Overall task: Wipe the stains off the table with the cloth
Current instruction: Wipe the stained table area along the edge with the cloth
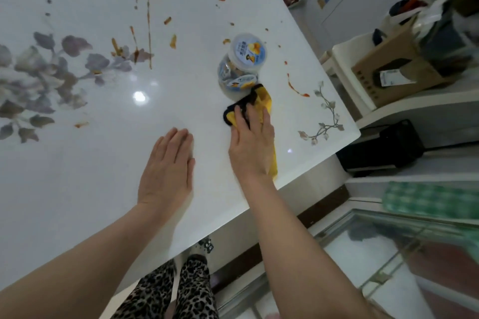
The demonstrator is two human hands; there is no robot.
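Observation:
A yellow cloth with a black edge lies on the white glossy table near its right edge. My right hand presses flat on the cloth, fingers spread over it. My left hand rests flat on the bare table just left of it, holding nothing. Orange-brown stains streak and dot the far half of the table, and a red smear lies just right of the cloth.
A clear plastic jar with a white lid lies on its side, touching the cloth's far end. Printed flowers decorate the table. A cardboard box and shelves stand to the right. My patterned trousers show below the table edge.

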